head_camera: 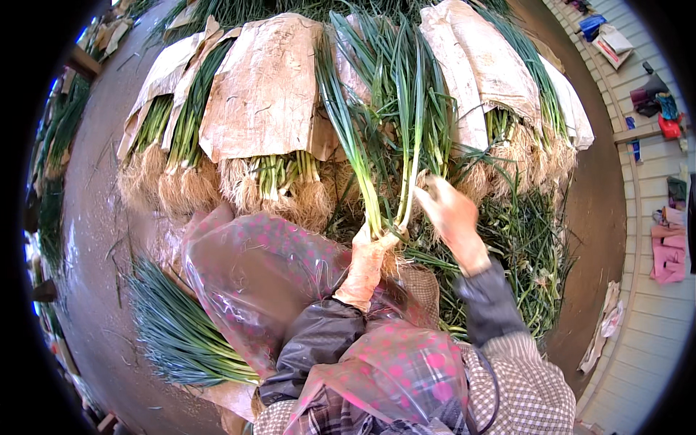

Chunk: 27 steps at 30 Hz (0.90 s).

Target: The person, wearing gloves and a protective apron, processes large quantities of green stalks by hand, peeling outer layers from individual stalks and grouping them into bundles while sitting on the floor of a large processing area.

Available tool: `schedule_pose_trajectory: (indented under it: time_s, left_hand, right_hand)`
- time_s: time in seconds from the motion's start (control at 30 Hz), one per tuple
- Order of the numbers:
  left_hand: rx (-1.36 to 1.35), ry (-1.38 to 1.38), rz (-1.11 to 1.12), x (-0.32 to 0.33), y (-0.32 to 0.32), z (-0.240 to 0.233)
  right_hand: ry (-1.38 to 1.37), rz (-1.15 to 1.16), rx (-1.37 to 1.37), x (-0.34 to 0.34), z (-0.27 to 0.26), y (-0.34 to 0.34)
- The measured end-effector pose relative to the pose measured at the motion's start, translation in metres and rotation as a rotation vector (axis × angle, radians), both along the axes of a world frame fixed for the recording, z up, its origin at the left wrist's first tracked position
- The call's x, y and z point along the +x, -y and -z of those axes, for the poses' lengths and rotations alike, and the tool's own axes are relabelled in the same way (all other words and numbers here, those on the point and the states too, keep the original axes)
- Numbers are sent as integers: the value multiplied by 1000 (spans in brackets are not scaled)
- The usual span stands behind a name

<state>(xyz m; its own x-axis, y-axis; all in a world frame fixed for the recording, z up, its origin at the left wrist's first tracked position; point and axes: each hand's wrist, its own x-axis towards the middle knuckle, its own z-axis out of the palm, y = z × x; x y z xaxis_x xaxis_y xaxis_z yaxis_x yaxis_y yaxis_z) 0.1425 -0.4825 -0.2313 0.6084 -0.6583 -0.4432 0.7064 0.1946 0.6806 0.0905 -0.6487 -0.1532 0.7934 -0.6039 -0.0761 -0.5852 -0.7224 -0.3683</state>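
Note:
My left hand (367, 266), seemingly in a thin wrinkled glove, grips several green onion stalks (371, 201) near their root end. Their white-green stems fan apart above the fist and the long leaves point away from me. Pale roots (396, 263) hang beside the fist. My right hand (452, 217), blurred, is just right of the rightmost held stem (408, 179), thumb and fingertips toward it. Whether it touches the stem or pinches anything is unclear. Behind the held stalks lies a loose heap of green onions (435, 119).
Cloth-covered onion bundles (261, 92) with shaggy roots (190, 182) stand in a row ahead. Trimmed leaves (522, 261) pile up at right. Another onion bunch (185, 326) lies at left, beside my plastic-covered leg (261, 266). A ribbed wall (647, 326) borders the brown floor (592, 228).

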Motion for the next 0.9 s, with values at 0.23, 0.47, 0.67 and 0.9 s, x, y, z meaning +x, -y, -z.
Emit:
schedule_pose_trajectory:
  time_s: [0.23,0.47,0.67,0.9]
  left_hand:
    - [64,85,13,-3,8,-6]
    - [88,105,-105,-4,3,7]
    - [87,-34,-141,0,3,13]
    - [2,-231,-176,3,-3,23]
  right_hand:
    - [-347,-106,-319,102,51,58]
    - [136,-483,-547,26,58,-2]
    - [591,-110,335,-36,-3,-75]
    - [-49,617,851,-154,4,6]
